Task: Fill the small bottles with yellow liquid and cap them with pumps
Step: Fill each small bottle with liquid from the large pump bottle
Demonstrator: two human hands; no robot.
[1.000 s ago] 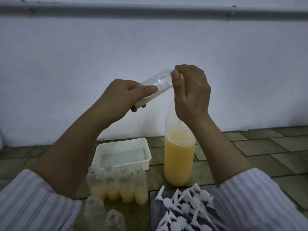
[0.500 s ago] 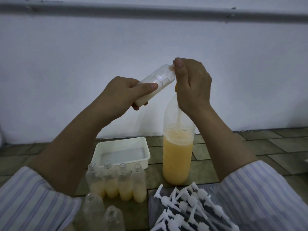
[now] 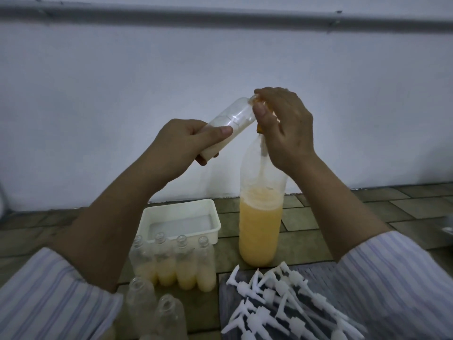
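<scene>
Hands raised over a tiled floor. Left hand (image 3: 186, 141) grips a small bottle (image 3: 231, 122), tilted with its mouth up against the pump on the big bottle (image 3: 259, 217) of yellow liquid. Right hand (image 3: 282, 126), fingers curled round the pump top, has risen since a second ago, likely mid-stroke, so filling goes on. Four part-filled bottles (image 3: 175, 263) stand below, empty ones (image 3: 157, 307) nearer, loose white pumps (image 3: 282, 307) to the right, none fitted yet

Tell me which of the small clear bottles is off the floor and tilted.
The small clear plastic bottle gripped in the left hand, neck raised toward the right hand. All the other small bottles stand upright on the floor.
</scene>
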